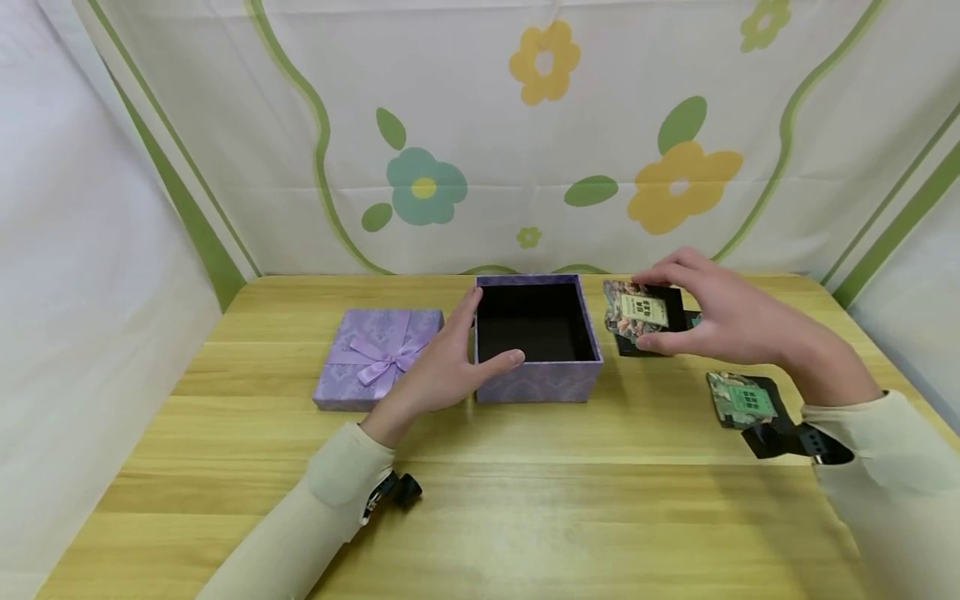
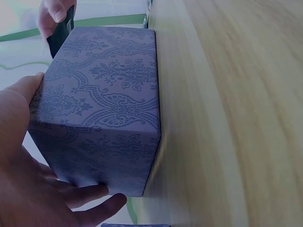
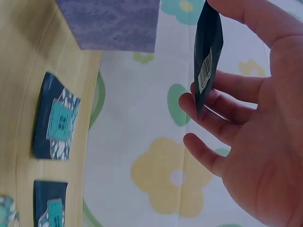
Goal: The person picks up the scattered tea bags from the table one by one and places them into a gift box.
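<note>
1. The right hand (image 1: 720, 312) is raised above the table (image 1: 525, 517), to the right of the open box (image 1: 537, 337). Its thumb and fingers are bent and pinch a dark packet (image 1: 643, 315) with a light label by its edges.
2. In the right wrist view this packet (image 3: 207, 56) is seen edge-on, held between the thumb above and the fingertips (image 3: 189, 101) below, and a small white barcode sticker shows on it.
3. The left hand (image 1: 442, 362) lies against the near left corner of the purple box. The thumb goes along the front wall and the fingers go along the left wall, almost straight; the hand only presses on the box and does not close around it.
4. In the left wrist view the patterned wall of the box (image 2: 104, 104) fills the middle, with the left hand (image 2: 28, 179) touching it from below and from the side.
5. The box stands open on the table, near the far edge, and its inside is black.
6. The lid (image 1: 377, 357), purple with a ribbon bow, lies flat just left of the box, behind the left hand.
7. A second packet (image 1: 744, 402) with a green label lies on the table near the right wrist.
8. The right wrist view shows more such packets (image 3: 54, 124) lying flat on the table.
9. A cloth with flowers (image 1: 678, 187) hangs behind the table.
</note>
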The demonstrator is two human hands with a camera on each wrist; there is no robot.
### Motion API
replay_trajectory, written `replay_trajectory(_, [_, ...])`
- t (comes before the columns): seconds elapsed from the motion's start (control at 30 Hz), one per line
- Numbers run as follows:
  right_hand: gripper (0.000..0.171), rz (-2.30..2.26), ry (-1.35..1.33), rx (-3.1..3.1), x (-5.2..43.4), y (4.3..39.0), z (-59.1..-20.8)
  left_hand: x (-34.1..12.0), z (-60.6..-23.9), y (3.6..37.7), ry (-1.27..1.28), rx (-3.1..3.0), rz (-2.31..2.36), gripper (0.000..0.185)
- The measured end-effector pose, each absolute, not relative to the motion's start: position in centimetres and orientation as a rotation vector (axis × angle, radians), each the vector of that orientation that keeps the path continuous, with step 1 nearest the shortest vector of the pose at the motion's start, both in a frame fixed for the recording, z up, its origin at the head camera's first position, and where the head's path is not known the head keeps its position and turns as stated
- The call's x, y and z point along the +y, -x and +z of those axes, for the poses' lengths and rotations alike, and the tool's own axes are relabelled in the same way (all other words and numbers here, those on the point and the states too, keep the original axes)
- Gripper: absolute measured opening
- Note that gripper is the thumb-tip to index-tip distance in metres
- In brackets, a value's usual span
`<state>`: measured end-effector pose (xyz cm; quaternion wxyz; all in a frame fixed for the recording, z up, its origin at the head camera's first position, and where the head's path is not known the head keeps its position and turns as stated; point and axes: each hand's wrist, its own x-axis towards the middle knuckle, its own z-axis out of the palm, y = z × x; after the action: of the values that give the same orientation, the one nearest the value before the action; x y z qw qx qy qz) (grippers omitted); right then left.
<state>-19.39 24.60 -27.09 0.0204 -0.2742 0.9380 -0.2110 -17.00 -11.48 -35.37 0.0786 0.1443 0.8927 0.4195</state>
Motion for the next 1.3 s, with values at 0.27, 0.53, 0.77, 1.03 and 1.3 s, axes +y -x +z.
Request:
replay_trajectory(0.27, [0.071, -0.64, 0.865, 2.928, 22.8, 19.9, -26.4, -11.0, -35.4, 17.1, -0.448, 2.665, 1.259, 0.111])
replay_trajectory(0.53, [0.072, -0.624, 0.963, 2.91, 20.4, 20.9, -26.2, -11.1, -35.1, 16.8, -0.428, 2.67, 1.242, 0.111])
replay_trajectory(0.77, [0.072, -0.635, 1.003, 2.877, 18.4, 21.8, -26.7, -11.3, -35.0, 16.8, -0.422, 2.685, 1.246, 0.111])
replay_trajectory(1.03, [0.072, -0.659, 1.031, 2.857, 17.4, 22.4, -27.9, -11.3, -35.3, 16.7, -0.407, 2.7, 1.254, 0.112])
replay_trajectory(1.3, [0.073, -0.658, 1.025, 2.831, 16.4, 22.8, -28.8, -11.4, -35.1, 16.9, -0.414, 2.707, 1.24, 0.112])
